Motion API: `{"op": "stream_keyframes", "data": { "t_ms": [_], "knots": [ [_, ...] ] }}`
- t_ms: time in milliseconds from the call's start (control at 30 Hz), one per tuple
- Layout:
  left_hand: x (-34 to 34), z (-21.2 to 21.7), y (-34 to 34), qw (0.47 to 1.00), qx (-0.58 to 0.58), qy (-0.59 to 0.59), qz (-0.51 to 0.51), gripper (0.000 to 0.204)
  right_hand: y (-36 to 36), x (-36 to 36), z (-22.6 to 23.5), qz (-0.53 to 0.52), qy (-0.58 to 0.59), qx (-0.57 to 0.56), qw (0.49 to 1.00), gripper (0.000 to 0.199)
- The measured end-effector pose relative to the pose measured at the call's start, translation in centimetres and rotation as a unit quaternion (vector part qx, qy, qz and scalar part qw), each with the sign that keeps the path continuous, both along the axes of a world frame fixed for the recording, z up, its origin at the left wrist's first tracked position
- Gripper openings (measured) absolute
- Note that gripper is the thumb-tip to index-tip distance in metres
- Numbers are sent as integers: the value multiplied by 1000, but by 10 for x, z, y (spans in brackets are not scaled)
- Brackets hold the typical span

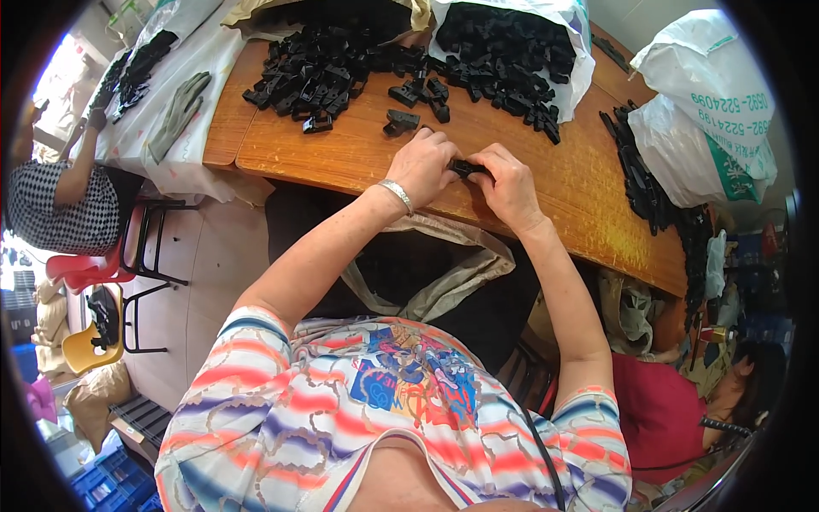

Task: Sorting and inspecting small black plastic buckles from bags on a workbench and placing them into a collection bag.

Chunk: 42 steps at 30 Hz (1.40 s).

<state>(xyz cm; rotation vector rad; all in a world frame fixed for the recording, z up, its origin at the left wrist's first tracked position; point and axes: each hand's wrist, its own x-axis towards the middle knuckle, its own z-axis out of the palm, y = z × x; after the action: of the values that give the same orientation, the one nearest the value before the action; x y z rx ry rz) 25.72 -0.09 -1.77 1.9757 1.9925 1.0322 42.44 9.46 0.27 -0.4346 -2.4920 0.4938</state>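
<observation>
My left hand (424, 166) and my right hand (508, 181) meet over the near edge of a wooden table (358, 149). Together they pinch a small black plastic part (467, 167) between the fingertips. A silver bracelet (397, 194) sits on my left wrist. Just beyond my left hand lies a loose black plastic piece (400, 123). Farther back spreads a heap of several black plastic parts (320, 72).
A white sack full of black parts (512, 47) lies open at the back. Another white sack (712, 111) and a row of black parts (640, 175) sit at the right. An open bag (426, 264) hangs below the table edge. Other people sit at left (64, 200) and lower right (674, 410). A grey glove (177, 115) lies on a neighbouring white-covered table.
</observation>
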Motion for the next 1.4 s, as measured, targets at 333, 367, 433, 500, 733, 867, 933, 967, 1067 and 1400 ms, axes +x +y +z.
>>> {"op": "stream_keyframes", "data": {
  "t_ms": [333, 367, 433, 500, 733, 867, 933, 967, 1067, 1400],
  "knots": [
    [-16, 1, -14, 992, 126, 21, 21, 27, -22, 1, -11, -45, -36, 141, 988, 36],
    [-19, 2, -15, 991, 128, 24, 19, 27, -19, 1, -11, -47, -33, 143, 988, 36],
    [-23, 2, -18, 984, 138, 62, 89, 30, -16, 0, -12, -55, -15, 80, 995, 31],
    [-27, 0, -15, 984, 124, 79, 100, 30, -32, 4, -11, -56, 9, 56, 997, 28],
    [-27, -4, 7, 992, 63, 41, 100, 31, -98, 32, -34, 67, -44, -60, 995, 25],
    [-27, -7, 19, 993, 62, 36, 95, 31, -38, 34, -12, -34, 53, -79, 995, 6],
    [-23, -9, 27, 993, 78, 24, 90, 30, 17, 37, -5, -134, 101, -6, 986, 8],
    [-20, -9, 32, 995, 85, 9, 57, 27, 46, 44, -9, -206, 83, -8, 975, 11],
    [-15, -9, 38, 992, 124, -9, 4, 24, 104, 48, -17, -366, -11, -6, 930, 20],
    [-11, -6, 24, 989, 113, 45, -88, 11, 109, 32, -14, -289, 3, -234, 928, 20]
  ]
}}
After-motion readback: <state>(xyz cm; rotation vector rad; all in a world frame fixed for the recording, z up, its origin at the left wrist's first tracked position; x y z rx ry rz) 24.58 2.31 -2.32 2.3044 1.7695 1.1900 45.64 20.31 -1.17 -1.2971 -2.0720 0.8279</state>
